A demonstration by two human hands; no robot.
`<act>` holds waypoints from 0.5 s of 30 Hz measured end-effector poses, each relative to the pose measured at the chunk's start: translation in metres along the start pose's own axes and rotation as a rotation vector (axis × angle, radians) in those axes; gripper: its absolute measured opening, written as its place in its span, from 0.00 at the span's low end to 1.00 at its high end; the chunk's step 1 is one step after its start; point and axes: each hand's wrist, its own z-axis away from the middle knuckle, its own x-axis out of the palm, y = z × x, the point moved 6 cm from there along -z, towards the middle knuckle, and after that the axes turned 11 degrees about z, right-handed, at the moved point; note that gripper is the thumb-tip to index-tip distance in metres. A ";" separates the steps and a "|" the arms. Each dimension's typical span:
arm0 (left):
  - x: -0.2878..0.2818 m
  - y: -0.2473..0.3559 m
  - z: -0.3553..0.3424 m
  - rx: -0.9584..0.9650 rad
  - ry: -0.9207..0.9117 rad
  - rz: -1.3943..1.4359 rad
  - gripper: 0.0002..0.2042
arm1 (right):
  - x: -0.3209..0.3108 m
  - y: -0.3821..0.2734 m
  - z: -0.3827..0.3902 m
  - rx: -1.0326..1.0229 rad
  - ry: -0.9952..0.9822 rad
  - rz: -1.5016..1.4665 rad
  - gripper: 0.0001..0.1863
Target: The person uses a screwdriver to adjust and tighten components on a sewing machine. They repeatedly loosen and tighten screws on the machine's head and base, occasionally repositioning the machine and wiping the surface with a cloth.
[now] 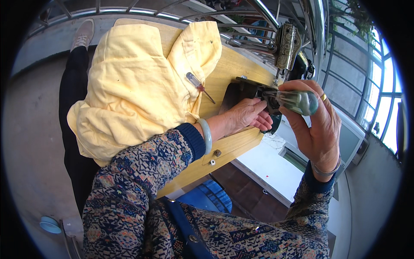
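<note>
My right hand point(317, 125) grips a screwdriver point(302, 102) by its thick, see-through greenish handle, its tip end toward the bed of the sewing machine point(288, 45). Palm partly up, my left hand point(248, 114) is at the machine's dark metal parts below the needle area. Its thumb and curled fingers close in there, but what they grip is hidden. A second, smaller screwdriver point(197, 82), with a clear and reddish handle, lies on the bunched yellow cloth point(125, 86) left of my hands. A dark metal plate point(233, 94) stands tilted beside my left hand.
Two small metal parts point(217, 153) lie near the front edge of the wooden tabletop point(183, 172). A blue stool point(209, 196) is below it. Metal railings point(172, 8) run along the back. At left are a black-trousered leg point(73, 103) and a light blue bowl point(50, 224).
</note>
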 end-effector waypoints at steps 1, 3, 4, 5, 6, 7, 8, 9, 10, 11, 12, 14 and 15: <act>0.000 0.000 -0.001 0.025 0.004 -0.021 0.23 | 0.003 0.000 -0.007 -0.020 -0.021 -0.009 0.16; 0.000 0.000 -0.001 0.056 0.008 -0.021 0.23 | 0.009 -0.001 -0.020 -0.053 -0.099 -0.051 0.19; 0.000 0.000 -0.001 0.067 0.021 -0.041 0.23 | 0.013 -0.003 -0.027 -0.109 -0.090 -0.039 0.20; 0.000 0.000 -0.002 0.068 0.007 -0.036 0.23 | 0.017 -0.006 -0.035 -0.167 -0.073 -0.038 0.21; 0.000 -0.001 -0.002 0.065 0.005 -0.045 0.23 | 0.020 -0.008 -0.041 -0.222 -0.062 -0.019 0.22; 0.000 0.000 -0.002 0.067 0.007 -0.069 0.23 | 0.023 -0.009 -0.047 -0.264 -0.079 -0.052 0.24; 0.000 -0.001 -0.003 0.051 -0.003 -0.053 0.24 | 0.026 -0.009 -0.051 -0.276 -0.085 -0.074 0.24; 0.000 -0.001 -0.003 0.040 -0.009 -0.053 0.24 | 0.028 -0.009 -0.054 -0.281 -0.096 -0.085 0.24; 0.000 -0.001 -0.003 0.023 -0.006 -0.060 0.25 | 0.030 -0.009 -0.056 -0.290 -0.107 -0.095 0.24; 0.001 -0.001 -0.004 0.024 -0.011 -0.055 0.25 | 0.033 -0.009 -0.058 -0.296 -0.130 -0.109 0.24; 0.001 -0.001 -0.004 0.022 -0.006 -0.057 0.25 | 0.035 -0.009 -0.060 -0.309 -0.153 -0.121 0.24; 0.001 0.000 -0.003 0.019 -0.001 -0.063 0.26 | 0.039 -0.009 -0.063 -0.319 -0.188 -0.134 0.23; 0.001 0.001 -0.003 0.017 -0.001 -0.065 0.26 | 0.041 -0.008 -0.064 -0.317 -0.200 -0.135 0.23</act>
